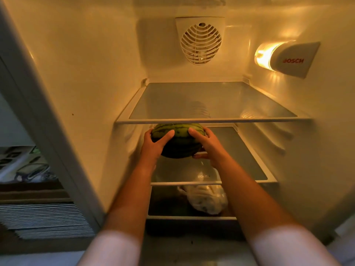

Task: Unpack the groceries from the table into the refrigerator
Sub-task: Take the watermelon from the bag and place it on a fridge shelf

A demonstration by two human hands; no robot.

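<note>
A small green striped watermelon (pixel 179 141) is held inside the open refrigerator, just under the front rim of the top glass shelf (pixel 211 120) and above the second glass shelf (pixel 247 162). My left hand (pixel 153 144) grips its left side with fingers spread over the rind. My right hand (pixel 204 144) grips its right side, thumb underneath. Whether the melon touches the second shelf is hidden by my hands.
A clear plastic bag of produce (pixel 206 200) lies on the shelf below. A fan grille (pixel 200 43) sits on the back wall and a lit lamp housing (pixel 284 58) on the right wall. The refrigerator's left wall edge (pixel 44 120) stands at left, with floor clutter beyond.
</note>
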